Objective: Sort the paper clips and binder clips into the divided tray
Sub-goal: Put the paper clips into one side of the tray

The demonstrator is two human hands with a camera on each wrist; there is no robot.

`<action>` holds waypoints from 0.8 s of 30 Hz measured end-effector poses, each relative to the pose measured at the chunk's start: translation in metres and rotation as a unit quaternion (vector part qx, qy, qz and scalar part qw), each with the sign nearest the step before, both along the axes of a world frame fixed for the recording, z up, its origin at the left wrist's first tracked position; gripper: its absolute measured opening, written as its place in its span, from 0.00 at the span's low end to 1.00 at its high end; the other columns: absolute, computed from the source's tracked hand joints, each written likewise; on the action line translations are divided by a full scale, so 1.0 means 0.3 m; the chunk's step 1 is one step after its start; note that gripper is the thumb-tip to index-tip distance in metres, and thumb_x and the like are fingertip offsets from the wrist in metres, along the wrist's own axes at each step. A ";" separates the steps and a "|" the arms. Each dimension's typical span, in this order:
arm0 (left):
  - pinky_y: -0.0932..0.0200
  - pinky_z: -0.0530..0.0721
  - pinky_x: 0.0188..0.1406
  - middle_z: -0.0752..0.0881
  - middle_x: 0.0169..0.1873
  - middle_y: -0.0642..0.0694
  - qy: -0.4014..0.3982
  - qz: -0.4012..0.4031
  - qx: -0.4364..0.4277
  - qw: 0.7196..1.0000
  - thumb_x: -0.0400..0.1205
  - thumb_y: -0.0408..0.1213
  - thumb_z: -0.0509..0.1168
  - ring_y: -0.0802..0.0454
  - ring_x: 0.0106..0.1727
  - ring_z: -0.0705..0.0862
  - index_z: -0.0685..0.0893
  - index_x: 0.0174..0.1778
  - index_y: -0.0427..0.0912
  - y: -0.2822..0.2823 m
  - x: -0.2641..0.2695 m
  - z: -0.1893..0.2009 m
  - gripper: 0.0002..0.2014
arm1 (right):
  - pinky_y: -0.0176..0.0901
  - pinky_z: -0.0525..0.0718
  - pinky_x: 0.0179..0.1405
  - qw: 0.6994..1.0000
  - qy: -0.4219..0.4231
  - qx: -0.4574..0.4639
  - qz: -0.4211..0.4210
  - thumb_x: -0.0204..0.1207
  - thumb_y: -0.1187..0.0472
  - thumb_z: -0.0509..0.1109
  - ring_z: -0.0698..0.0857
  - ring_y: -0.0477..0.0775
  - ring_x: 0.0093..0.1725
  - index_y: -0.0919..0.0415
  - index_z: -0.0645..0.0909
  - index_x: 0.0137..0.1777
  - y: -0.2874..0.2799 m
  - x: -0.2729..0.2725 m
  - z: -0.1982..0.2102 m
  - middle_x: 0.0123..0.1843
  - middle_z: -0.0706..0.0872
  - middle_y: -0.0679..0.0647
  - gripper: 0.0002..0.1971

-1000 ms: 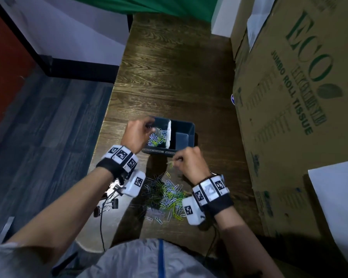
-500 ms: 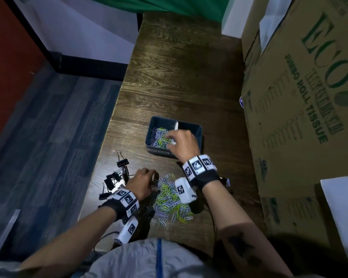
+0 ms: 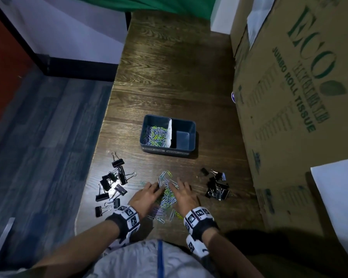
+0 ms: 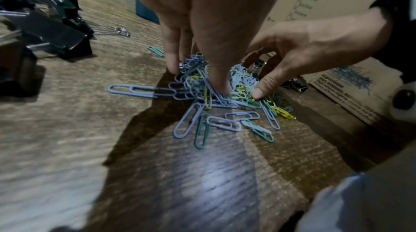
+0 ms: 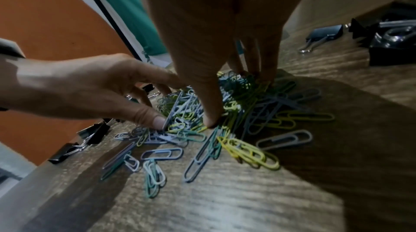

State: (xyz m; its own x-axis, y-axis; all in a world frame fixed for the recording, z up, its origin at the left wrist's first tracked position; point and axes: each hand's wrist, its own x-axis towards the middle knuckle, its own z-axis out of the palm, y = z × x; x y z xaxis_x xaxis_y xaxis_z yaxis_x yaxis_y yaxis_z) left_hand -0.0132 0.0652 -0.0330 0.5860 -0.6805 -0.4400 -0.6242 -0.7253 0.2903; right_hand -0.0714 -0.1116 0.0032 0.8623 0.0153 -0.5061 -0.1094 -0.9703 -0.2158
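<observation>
Two hands: left hand (image 3: 147,195) and right hand (image 3: 184,196) flank the paper clips (image 3: 167,194), fingers extended, tips in the heap, nothing pinched; likely gathering it.
Tray (image 3: 167,151): left compartment holds clips.
Binder clips (image 3: 112,184): on table.

Tray (image 3: 191,137) behind paper clips (image 3: 167,194), binder clips (image 3: 114,184) flanking (both sides)
</observation>
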 end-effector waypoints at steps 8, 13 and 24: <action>0.59 0.84 0.43 0.82 0.43 0.49 0.076 0.116 -0.103 0.985 0.81 0.29 0.65 0.50 0.42 0.84 0.81 0.58 0.50 0.033 0.038 0.081 0.13 | 0.53 0.84 0.66 0.996 -0.071 0.050 -0.035 0.76 0.79 0.64 0.83 0.61 0.68 0.56 0.84 0.68 -0.012 0.005 0.001 0.73 0.81 0.56 0.26; 0.72 0.72 0.32 0.81 0.40 0.55 0.067 0.112 -0.116 0.985 0.81 0.32 0.68 0.60 0.37 0.81 0.83 0.59 0.53 0.052 0.050 0.134 0.14 | 0.49 0.86 0.60 0.991 -0.058 0.073 -0.100 0.82 0.68 0.67 0.87 0.57 0.56 0.51 0.87 0.64 -0.043 -0.003 -0.001 0.61 0.88 0.56 0.16; 0.71 0.85 0.37 0.86 0.39 0.56 0.031 0.150 -0.272 0.950 0.80 0.27 0.68 0.68 0.36 0.85 0.87 0.50 0.44 0.027 0.199 0.354 0.08 | 0.44 0.91 0.50 0.984 -0.002 0.088 -0.157 0.77 0.60 0.77 0.90 0.50 0.45 0.52 0.91 0.53 -0.064 0.022 0.073 0.53 0.92 0.53 0.07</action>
